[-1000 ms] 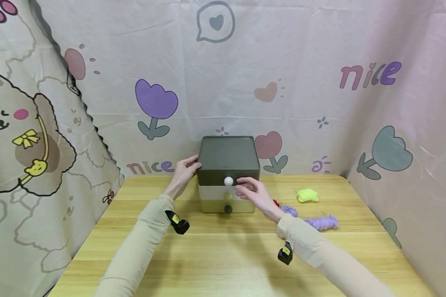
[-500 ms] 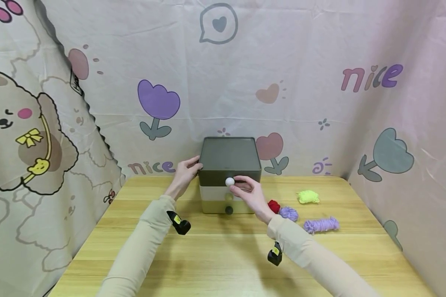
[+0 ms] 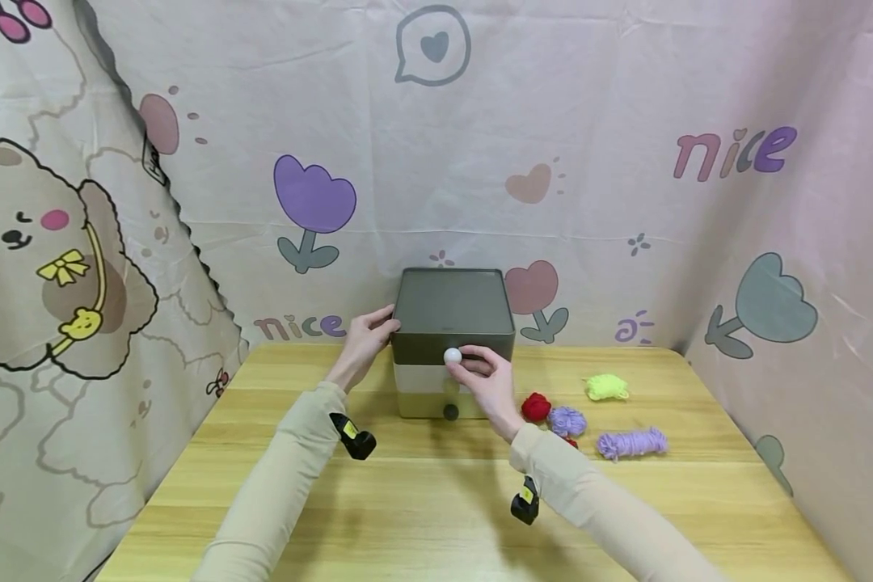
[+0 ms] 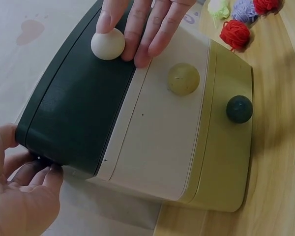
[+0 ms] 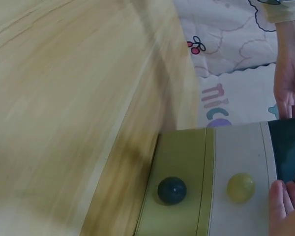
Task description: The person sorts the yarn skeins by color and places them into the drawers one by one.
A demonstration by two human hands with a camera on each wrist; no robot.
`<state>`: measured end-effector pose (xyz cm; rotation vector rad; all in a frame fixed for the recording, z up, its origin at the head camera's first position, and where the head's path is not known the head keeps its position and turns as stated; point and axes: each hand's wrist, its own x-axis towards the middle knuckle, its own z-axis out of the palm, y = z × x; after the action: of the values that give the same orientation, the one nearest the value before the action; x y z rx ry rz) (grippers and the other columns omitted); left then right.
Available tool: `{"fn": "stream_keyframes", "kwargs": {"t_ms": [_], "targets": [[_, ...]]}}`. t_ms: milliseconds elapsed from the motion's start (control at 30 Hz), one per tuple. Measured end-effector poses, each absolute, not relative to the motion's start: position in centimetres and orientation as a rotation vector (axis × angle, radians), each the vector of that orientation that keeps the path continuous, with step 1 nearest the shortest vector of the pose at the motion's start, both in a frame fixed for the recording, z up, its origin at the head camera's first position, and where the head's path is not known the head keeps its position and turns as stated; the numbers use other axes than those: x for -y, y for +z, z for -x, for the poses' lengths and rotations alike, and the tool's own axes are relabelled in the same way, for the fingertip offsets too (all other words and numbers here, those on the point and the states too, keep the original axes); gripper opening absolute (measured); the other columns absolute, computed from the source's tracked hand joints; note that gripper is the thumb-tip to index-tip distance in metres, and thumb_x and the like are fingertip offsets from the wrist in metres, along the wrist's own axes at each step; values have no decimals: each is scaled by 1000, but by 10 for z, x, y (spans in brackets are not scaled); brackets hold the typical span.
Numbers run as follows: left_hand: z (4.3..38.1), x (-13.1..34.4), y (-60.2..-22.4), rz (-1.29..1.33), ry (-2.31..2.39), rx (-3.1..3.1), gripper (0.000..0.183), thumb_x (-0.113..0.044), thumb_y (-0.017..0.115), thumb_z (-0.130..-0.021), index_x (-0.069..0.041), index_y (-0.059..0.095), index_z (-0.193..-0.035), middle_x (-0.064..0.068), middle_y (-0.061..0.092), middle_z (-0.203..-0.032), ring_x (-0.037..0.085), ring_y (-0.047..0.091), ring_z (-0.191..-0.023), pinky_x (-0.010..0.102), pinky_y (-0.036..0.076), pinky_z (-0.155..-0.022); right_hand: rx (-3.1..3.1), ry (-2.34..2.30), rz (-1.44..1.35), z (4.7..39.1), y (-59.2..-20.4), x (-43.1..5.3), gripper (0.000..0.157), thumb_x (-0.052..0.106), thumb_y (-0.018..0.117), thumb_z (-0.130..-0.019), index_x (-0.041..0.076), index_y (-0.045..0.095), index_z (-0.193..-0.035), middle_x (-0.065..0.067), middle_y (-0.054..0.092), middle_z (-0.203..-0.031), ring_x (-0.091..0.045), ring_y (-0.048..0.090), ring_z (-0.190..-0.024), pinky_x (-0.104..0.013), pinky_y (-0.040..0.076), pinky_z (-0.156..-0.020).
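Left hand (image 3: 364, 346), fingers bent, grips upper edge of smooth three-tier dark green, white and olive box (image 3: 453, 301) between both hands; right hand (image 3: 491, 384) pinches its round white knob (image 3: 453, 356); red yarn ball (image 3: 535, 407) near, rightward

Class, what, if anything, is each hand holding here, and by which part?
The right hand holds the dark top drawer by its white knob. The left hand touches the drawer's left side near the front corner.

Drawer box (image 3: 453, 301) on table (image 3: 407, 517), yarn bundles (image 3: 631, 444) to its right, cloth (image 3: 436, 162) behind
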<state>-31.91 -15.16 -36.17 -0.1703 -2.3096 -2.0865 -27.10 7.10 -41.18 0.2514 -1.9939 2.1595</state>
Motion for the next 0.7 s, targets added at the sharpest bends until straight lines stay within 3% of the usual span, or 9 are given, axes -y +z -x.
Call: {"fn": "stream_keyframes", "kwargs": {"t_ms": [233, 400, 500, 700], "targets": [[319, 152, -361, 170, -2101, 2311, 56, -13, 54, -100, -4, 40, -153, 16, 40, -159, 16, 50, -128, 37, 42, -115, 1961, 2148, -189, 273, -411, -65, 31, 3, 79, -83, -5, 69, -111, -25, 77, -97, -20, 74, -70, -33, 63, -63], [322, 151, -361, 142, -2142, 2305, 55, -10, 51, -102, -4, 37, -155, 15, 36, -162, 23, 43, -139, 41, 37, -120, 1977, 2142, -181, 272, -409, -67, 29, 5, 81, -83, -3, 71, -109, -27, 76, -98, -21, 73, -70, -29, 60, -58], [321, 152, -361, 144, -2158, 2297, 55, -9, 51, -102, -3, 36, -155, 16, 35, -162, 26, 40, -142, 43, 35, -122, 1998, 2129, -186, 272, -408, -67, 30, 7, 81, -83, -3, 71, -109, -28, 75, -98, -20, 72, -70, -26, 58, -56], [321, 152, -361, 156, -2138, 2307, 55, -10, 52, -102, -4, 37, -155, 16, 36, -162, 25, 43, -139, 44, 35, -121, 2016, 2106, -185, 274, -408, -69, 32, 8, 83, -82, -4, 72, -110, -28, 75, -98, -29, 75, -74, -38, 62, -59]]}}
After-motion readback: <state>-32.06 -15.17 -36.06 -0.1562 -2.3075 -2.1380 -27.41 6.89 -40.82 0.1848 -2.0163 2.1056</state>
